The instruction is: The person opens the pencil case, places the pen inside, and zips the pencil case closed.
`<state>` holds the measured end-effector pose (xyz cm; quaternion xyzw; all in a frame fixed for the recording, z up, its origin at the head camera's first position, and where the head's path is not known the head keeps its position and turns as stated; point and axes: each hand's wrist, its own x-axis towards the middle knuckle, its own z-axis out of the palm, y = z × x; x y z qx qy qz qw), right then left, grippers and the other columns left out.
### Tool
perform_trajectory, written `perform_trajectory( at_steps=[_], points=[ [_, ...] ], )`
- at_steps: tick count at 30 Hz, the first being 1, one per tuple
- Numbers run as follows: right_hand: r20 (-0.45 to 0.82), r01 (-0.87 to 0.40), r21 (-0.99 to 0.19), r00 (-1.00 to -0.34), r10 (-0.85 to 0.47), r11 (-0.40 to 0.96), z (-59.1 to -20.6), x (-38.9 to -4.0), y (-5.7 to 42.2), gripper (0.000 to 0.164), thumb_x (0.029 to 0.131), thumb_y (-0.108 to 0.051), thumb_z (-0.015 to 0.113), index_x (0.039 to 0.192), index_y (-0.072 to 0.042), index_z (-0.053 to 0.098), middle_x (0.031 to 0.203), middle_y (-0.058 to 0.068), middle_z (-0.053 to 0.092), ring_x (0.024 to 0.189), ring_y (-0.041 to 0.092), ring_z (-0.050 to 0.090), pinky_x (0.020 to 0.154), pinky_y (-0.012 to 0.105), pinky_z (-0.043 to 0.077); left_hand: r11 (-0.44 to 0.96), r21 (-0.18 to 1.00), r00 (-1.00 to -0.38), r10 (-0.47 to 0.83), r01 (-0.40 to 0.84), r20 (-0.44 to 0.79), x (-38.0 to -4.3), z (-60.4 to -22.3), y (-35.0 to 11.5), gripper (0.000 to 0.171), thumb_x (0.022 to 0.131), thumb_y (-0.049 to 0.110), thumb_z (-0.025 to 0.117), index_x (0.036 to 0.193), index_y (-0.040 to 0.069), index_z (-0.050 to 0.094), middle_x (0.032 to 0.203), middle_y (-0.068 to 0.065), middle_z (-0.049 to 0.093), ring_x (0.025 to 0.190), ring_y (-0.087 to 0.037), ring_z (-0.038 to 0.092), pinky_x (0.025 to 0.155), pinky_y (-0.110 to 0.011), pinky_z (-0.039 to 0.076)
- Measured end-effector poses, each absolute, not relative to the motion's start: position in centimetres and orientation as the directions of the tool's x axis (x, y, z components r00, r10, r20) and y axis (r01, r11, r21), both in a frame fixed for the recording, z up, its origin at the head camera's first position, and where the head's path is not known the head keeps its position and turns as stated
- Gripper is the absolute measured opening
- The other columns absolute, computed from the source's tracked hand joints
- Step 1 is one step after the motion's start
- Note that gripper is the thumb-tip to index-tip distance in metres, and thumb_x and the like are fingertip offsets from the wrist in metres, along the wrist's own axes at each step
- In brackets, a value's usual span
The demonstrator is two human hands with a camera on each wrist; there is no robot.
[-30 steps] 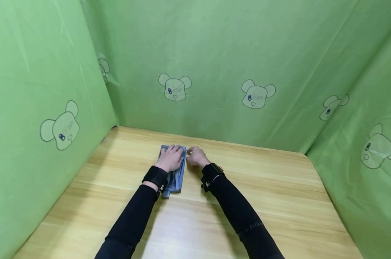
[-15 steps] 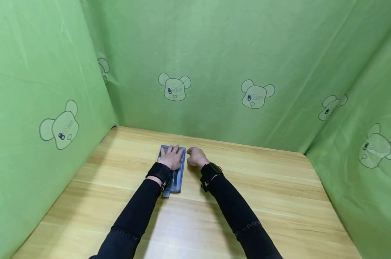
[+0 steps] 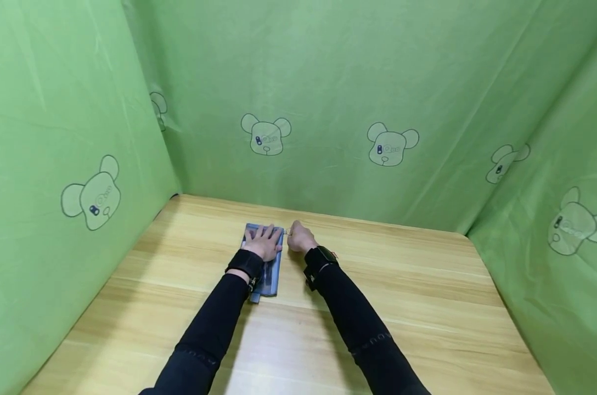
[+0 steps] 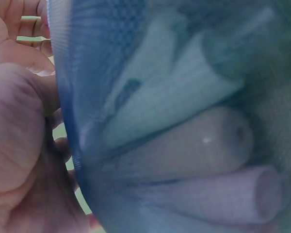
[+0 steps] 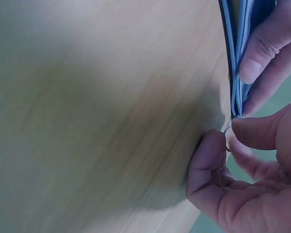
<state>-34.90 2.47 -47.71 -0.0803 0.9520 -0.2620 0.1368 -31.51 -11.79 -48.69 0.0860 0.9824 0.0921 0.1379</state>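
A blue see-through mesh zip pouch (image 3: 270, 277) lies flat near the table's back edge. My left hand (image 3: 264, 244) rests on its upper part with straight, spread fingers. In the left wrist view, several tube-shaped things (image 4: 184, 145) show blurred through the mesh. At the pouch's upper right corner, my right hand (image 3: 301, 238) pinches a small ring-shaped zipper pull (image 5: 228, 131) between thumb and finger. The right wrist view shows the blue zip edge (image 5: 238, 63) with the left hand's thumb (image 5: 252, 70) against it.
Under the pouch is a light wooden table (image 3: 377, 307). Green cloth (image 3: 328, 66) printed with bear heads hangs behind the table and along both sides. A short blue strap (image 3: 255, 298) sticks out of the pouch's near end.
My left hand has flattened and its fingers have spread on the pouch. My right hand has drawn slightly away from the corner, with the ring now showing between it and the pouch.
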Motion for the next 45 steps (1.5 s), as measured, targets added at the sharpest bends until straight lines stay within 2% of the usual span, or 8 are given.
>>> perform_trajectory(
  at_steps=[4,7,11,16,21,30,35,45],
  points=[
    [-0.254,-0.027,-0.552,-0.946,-0.199,0.834,-47.4,-35.0,2.3,0.057,0.101,-0.010,0.049,0.153,-0.003,0.028,0.136,0.026,0.062,0.105,0.035,0.063,0.088,0.038,0.052,0.968,0.214,-0.944,0.189,0.133,-0.270,-32.2,-49.7,-12.0,0.059,0.109,0.038,0.035,0.164,0.024,0.020,0.173,-0.008,0.013,0.160,-0.038,0.010,0.123,-0.071,0.009],
    [-0.261,-0.023,-0.546,-0.945,-0.197,0.837,-47.4,-35.1,2.3,0.042,0.101,-0.010,0.049,0.142,-0.008,0.040,0.123,0.022,0.066,0.089,0.029,0.058,0.072,0.033,0.045,0.970,0.201,-0.933,0.196,0.139,-0.302,-33.0,-50.5,-12.0,0.059,0.109,0.039,0.033,0.164,0.025,0.016,0.174,-0.007,0.008,0.160,-0.037,0.004,0.124,-0.070,0.004],
    [-0.243,-0.049,-0.530,-0.948,-0.207,0.847,-47.3,-35.0,2.2,0.025,0.102,-0.011,0.050,0.126,-0.006,0.050,0.110,0.017,0.064,0.083,0.025,0.052,0.066,0.028,0.037,0.969,0.199,-0.921,0.204,0.143,-0.331,-33.5,-50.9,-12.3,0.060,0.110,0.040,0.030,0.165,0.026,0.012,0.174,-0.004,0.003,0.161,-0.036,-0.001,0.125,-0.069,0.001],
    [-0.218,-0.097,-0.491,-0.949,-0.230,0.866,-47.4,-35.0,1.8,0.018,0.105,-0.017,0.046,0.113,-0.004,0.056,0.111,0.016,0.066,0.093,0.027,0.058,0.077,0.034,0.046,0.970,0.206,-0.915,0.197,0.129,-0.352,-33.0,-50.4,-12.5,0.060,0.110,0.040,0.028,0.165,0.029,0.008,0.174,-0.002,0.000,0.161,-0.034,-0.003,0.125,-0.067,-0.001],
    [-0.193,-0.163,-0.446,-0.943,-0.272,0.880,-47.5,-34.8,1.7,0.021,0.106,-0.018,0.045,0.115,-0.005,0.059,0.116,0.017,0.069,0.105,0.032,0.063,0.089,0.041,0.052,0.968,0.214,-0.917,0.198,0.129,-0.345,-32.8,-50.2,-12.6,0.060,0.110,0.038,0.029,0.165,0.027,0.010,0.174,-0.004,0.002,0.161,-0.035,-0.001,0.126,-0.067,-0.001],
    [-0.107,-0.244,-0.355,-0.948,-0.298,0.902,-47.8,-34.5,1.4,0.014,0.103,-0.010,0.052,0.114,-0.005,0.059,0.111,0.017,0.071,0.110,0.038,0.065,0.090,0.047,0.055,0.968,0.196,-0.923,0.215,0.157,-0.319,-31.6,-48.4,-12.6,0.057,0.110,0.037,0.026,0.165,0.024,0.015,0.174,-0.006,0.007,0.161,-0.035,0.007,0.127,-0.064,0.005],
    [-0.086,-0.277,-0.287,-0.946,-0.313,0.917,-48.7,-34.3,1.4,0.022,0.102,-0.005,0.049,0.122,-0.008,0.059,0.116,0.022,0.069,0.109,0.042,0.066,0.087,0.050,0.058,0.957,0.250,-0.922,0.224,0.147,-0.315,-32.4,-49.9,-12.9,0.057,0.109,0.037,0.026,0.164,0.027,0.015,0.174,-0.005,0.008,0.160,-0.036,0.007,0.125,-0.066,0.003],
    [-0.088,-0.317,-0.230,-0.935,-0.344,0.920,-49.1,-34.3,1.6,0.029,0.103,-0.005,0.048,0.128,-0.012,0.060,0.119,0.022,0.068,0.106,0.040,0.067,0.081,0.050,0.060,0.956,0.265,-0.922,0.214,0.129,-0.324,-31.7,-48.8,-12.8,0.057,0.110,0.034,0.026,0.164,0.024,0.016,0.174,-0.006,0.008,0.161,-0.036,0.006,0.126,-0.066,0.002]
  ],
)
